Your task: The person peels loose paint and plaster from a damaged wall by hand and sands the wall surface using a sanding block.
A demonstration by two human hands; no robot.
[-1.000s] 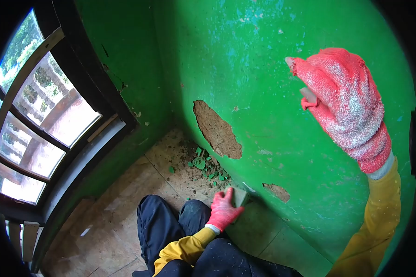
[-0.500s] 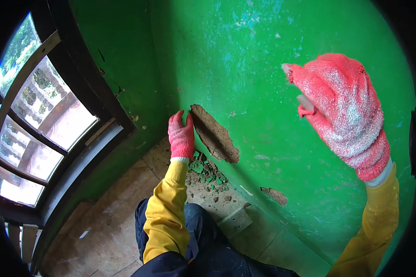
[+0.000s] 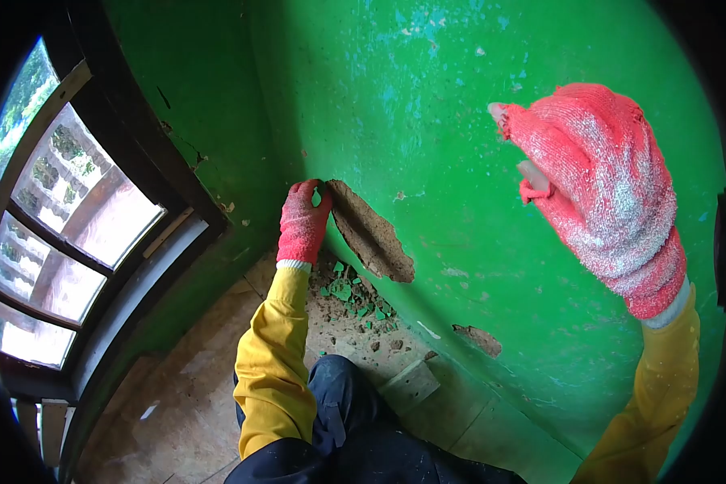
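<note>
Left hand (image 3: pixel 305 211) has curled beside the rough, ragged-edged patch (image 3: pixel 373 234).

right sleeve (image 3: pixel 663 371) cut off at bottom edge, palm of left hand (image 3: pixel 302 224) hidden

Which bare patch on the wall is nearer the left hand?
The larger patch: the left hand is at its upper-left end. The smaller patch lies lower right, farther from that hand.

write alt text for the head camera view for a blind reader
The wearer's red-gloved left hand is at the upper end of a bare patch in a green wall; the gloved right hand is raised. Green flakes and rubble lie on the floor below.
</note>
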